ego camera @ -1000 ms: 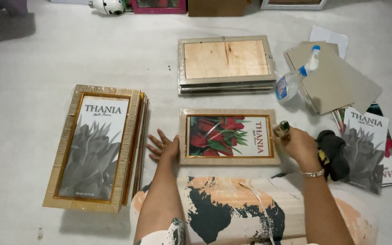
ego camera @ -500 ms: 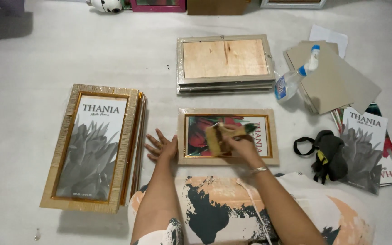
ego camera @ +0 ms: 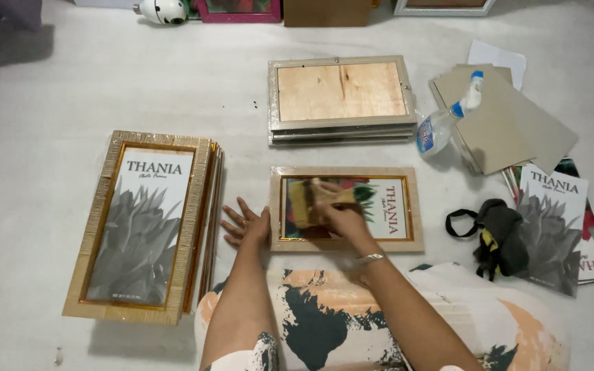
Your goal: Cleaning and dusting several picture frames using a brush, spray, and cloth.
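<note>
— Picture frame (ego camera: 400, 213) with the red-flower print: where does it lie?

— Flat on the pale floor covering (ego camera: 70, 82), just in front of the person's lap, at the middle of the view.

— And starting from the left, what is there?

— A stack of gold-edged frames (ego camera: 139, 227) with a grey plant print on top. Just right of it the left hand (ego camera: 245, 225) rests flat, fingers spread, its edge touching the left side of the flower frame.

— The right hand?

— The right hand (ego camera: 331, 209) is over the glass of that frame, closed around a tan brush-like tool (ego camera: 302, 203) pressed to the left half of the picture. The tool is blurred, so its exact kind cannot be told.

— Behind the frame?

— A stack of face-down frames (ego camera: 342, 93) with a bare wood backing on top.

— Further right?

— A spray bottle (ego camera: 441, 124) lies tilted beside grey cardboard sheets (ego camera: 510, 124). Nearer, a black cloth with a strap (ego camera: 496, 233) sits by a pile of printed inserts (ego camera: 558, 220).
</note>
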